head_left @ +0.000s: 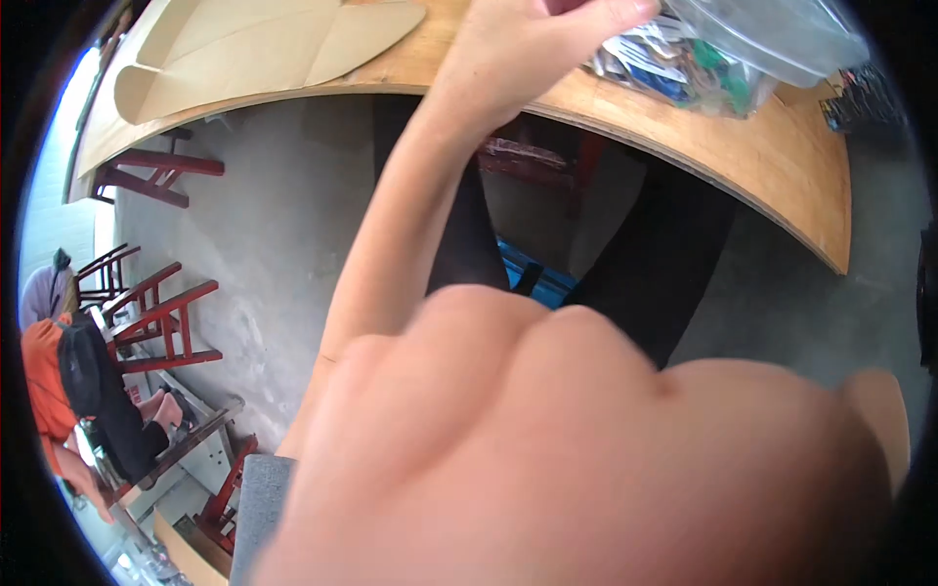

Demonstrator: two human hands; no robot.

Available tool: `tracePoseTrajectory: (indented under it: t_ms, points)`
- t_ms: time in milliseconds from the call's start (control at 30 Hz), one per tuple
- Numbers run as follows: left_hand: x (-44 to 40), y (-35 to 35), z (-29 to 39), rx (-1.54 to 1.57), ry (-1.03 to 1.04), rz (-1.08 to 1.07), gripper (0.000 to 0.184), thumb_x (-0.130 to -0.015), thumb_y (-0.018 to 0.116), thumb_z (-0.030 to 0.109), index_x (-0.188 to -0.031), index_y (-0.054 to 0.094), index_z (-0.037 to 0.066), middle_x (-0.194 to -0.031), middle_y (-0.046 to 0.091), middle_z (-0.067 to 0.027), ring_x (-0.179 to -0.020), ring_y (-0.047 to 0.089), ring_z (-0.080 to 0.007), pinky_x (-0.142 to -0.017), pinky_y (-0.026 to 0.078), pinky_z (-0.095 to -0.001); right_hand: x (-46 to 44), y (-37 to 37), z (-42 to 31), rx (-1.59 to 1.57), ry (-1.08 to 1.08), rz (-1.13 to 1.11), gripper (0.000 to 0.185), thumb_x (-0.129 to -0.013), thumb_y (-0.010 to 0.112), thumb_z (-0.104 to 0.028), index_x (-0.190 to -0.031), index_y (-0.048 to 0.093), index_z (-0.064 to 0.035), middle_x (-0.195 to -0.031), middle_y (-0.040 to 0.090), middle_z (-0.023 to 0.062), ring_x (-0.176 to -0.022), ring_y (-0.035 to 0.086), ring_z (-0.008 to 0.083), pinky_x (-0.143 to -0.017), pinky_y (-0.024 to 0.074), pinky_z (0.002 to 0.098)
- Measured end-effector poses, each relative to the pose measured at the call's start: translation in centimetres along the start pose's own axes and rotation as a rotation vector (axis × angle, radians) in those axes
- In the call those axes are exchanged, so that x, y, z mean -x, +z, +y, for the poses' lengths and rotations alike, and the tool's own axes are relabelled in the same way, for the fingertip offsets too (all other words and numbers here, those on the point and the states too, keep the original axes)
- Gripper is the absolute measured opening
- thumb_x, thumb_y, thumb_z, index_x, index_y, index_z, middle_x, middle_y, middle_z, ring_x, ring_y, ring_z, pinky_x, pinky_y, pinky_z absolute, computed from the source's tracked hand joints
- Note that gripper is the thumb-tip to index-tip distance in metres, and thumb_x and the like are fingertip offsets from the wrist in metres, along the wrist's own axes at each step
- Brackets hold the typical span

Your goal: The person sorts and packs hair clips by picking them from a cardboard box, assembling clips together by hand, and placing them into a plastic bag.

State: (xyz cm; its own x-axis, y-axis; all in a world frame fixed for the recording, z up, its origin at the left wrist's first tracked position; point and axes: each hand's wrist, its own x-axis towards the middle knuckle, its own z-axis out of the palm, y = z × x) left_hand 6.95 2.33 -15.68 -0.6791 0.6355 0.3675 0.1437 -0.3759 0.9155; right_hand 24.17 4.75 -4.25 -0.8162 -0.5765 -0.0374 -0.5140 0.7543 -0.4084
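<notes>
- Looming blurred across the foreground, the right hand (547,420) is showing bent knuckles; whether it is clutching anything, I cannot tell.
- Up top, the left hand (518,44) is hanging over the wooden table (806,190), fingers running out of view, grasp impossible to tell.
- Just beside its thumb, bagged small items (669,73) are lying on the table, a clear plastic container (796,39) overlapping them.
- Leftward, brown cardboard (264,44) is covering the tabletop.
- Beyond, red stools (166,322) are standing.

The tan, curved-edged wooden surface (819,200) offered bare room near two-thirty; a filled clear plastic bag (689,78) blocked one-thirty, flat brown cardboard (269,49) eleven o'clock.
</notes>
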Motion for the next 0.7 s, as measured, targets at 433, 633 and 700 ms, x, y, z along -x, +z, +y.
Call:
tracePoseTrajectory:
  t_ms: [433, 633, 700]
  points:
    - [0.5, -0.4, -0.6, -0.016, -0.037, 0.061, 0.040, -0.090, 0.055, 0.012, -0.124, 0.044, -0.005, -0.122, 0.052, -0.0109, -0.112, 0.049, -0.0160, -0.096, 0.037, -0.0280, 5.4, -1.2, 0.8, 0.113, 0.395, -0.052, 0.012, -0.068, 0.060, -0.013, -0.064, 0.055, -0.0020, -0.060, 0.051, 0.0104, -0.054, 0.057, 0.0213, -0.048, 0.0423, 0.0364]
    - [0.4, 0.0, -0.3, -0.030, -0.026, 0.093, 0.038, -0.089, 0.055, 0.010, -0.121, 0.043, -0.007, -0.120, 0.052, -0.0107, -0.108, 0.050, -0.0151, -0.094, 0.037, -0.0265, 6.9, -2.2, 1.1, 0.160, 0.509, -0.057, 0.013, -0.068, 0.060, -0.013, -0.064, 0.054, -0.0022, -0.060, 0.051, 0.0101, -0.053, 0.057, 0.0211, -0.048, 0.0420, 0.0364]
    - [0.6, 0.6, 0.2, 0.017, 0.006, 0.083, 0.032, -0.087, 0.056, 0.008, -0.114, 0.048, -0.008, -0.116, 0.053, -0.0094, -0.104, 0.052, -0.0133, -0.089, 0.039, -0.0242, 6.9, -2.3, 1.3, 0.162, 0.530, -0.058, 0.013, -0.068, 0.060, -0.013, -0.064, 0.054, -0.0023, -0.060, 0.051, 0.0099, -0.053, 0.056, 0.0211, -0.047, 0.0419, 0.0364]
